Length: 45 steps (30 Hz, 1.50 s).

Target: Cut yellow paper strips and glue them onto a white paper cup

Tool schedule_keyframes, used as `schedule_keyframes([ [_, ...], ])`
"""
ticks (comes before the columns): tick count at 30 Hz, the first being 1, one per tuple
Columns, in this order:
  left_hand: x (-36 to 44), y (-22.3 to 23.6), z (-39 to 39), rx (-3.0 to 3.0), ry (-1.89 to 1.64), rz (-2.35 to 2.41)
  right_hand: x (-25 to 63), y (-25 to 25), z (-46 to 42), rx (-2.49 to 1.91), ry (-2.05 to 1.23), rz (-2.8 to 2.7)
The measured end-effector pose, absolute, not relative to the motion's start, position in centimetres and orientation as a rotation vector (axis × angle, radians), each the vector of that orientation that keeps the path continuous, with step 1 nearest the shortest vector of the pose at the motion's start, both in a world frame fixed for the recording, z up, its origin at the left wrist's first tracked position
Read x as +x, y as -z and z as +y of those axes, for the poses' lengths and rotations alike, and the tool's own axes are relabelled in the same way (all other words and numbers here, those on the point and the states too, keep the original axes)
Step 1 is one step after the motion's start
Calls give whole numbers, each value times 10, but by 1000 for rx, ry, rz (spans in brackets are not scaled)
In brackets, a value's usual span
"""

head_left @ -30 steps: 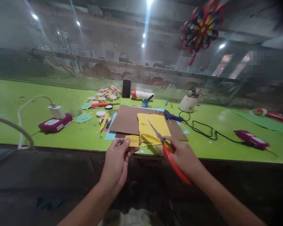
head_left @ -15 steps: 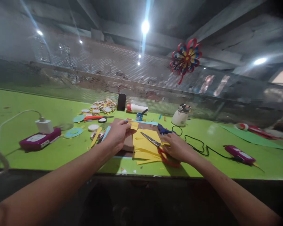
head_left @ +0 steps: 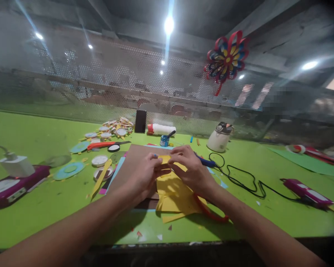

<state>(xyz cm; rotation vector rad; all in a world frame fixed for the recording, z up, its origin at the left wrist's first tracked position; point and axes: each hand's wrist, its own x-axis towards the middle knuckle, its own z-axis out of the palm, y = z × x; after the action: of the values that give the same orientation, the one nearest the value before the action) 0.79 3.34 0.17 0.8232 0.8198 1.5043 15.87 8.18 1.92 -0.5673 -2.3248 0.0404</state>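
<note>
Both of my hands meet over the middle of the green table (head_left: 44, 207). My left hand (head_left: 144, 174) and my right hand (head_left: 190, 168) pinch a small yellow paper piece (head_left: 164, 160) between their fingertips. Beneath them lie yellow paper sheets (head_left: 175, 196) on brown cardboard (head_left: 130, 163). Red-handled scissors (head_left: 211, 214) rest on the table under my right wrist, only the handle loop showing.
A blue glue gun (head_left: 207, 162) with a black cable (head_left: 245, 185) lies right of my hands. Paper discs (head_left: 69, 170), a second pair of scissors (head_left: 105, 144), a paint pot (head_left: 164, 141), a white jar (head_left: 219, 137) and purple power strips (head_left: 8, 185) surround them. A mesh wall stands behind.
My right hand has put the scissors down on the table and joined my left hand on the small yellow piece, which has moved forward over the cardboard.
</note>
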Motion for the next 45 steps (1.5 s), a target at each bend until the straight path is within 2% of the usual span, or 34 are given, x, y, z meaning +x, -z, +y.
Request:
schedule_keyframes([
  [12, 7, -3, 28, 966, -1432, 953, 152, -12, 89, -704, -625, -2077],
  [21, 6, -4, 28, 974, -1378, 1040, 154, -5, 87, -649, -1010, -1923],
  [24, 6, -2, 30, 961, -1391, 1034, 156, -2, 86, -664, -878, -1955],
  [30, 8, 2, 30, 912, -1433, 884, 158, 0, 81, -527, -299, -2039],
  [40, 10, -5, 24, 886, -1359, 794, 158, 0, 77, -510, -324, -2098],
  [45, 2, -1, 28, 850, -1306, 856, 162, -3, 71, -463, -128, -2206],
])
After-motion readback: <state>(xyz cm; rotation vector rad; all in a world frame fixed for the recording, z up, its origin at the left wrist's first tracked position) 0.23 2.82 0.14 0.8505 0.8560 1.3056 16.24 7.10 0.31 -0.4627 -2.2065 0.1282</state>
